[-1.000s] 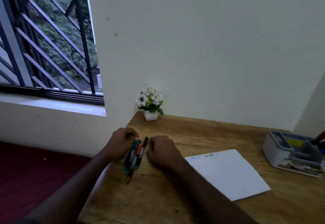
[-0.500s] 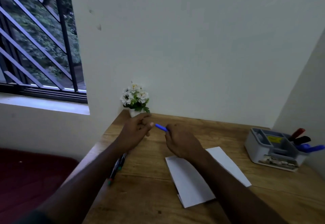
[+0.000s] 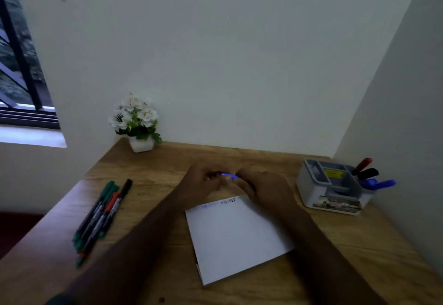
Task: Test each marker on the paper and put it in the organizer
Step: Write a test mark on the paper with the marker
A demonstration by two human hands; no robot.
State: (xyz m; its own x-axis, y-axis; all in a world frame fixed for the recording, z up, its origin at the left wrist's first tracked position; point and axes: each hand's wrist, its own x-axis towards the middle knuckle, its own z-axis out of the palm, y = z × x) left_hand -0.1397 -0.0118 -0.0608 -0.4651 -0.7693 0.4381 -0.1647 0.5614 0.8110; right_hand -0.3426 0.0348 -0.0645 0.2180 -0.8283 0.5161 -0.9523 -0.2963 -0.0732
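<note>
Organizer [image 3: 335, 194] holds red, black, blue markers [image 3: 374, 180].

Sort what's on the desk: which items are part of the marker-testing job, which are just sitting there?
Job items:
- blue marker, held between left hand and right hand
- paper, test marks along its far edge
- loose markers at the desk's left edge
- organizer, with markers in it

Just lying about:
- flower pot
- desk

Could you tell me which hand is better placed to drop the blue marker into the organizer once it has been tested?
Right: the right hand already grips the blue marker and lies nearer the organizer.
</note>
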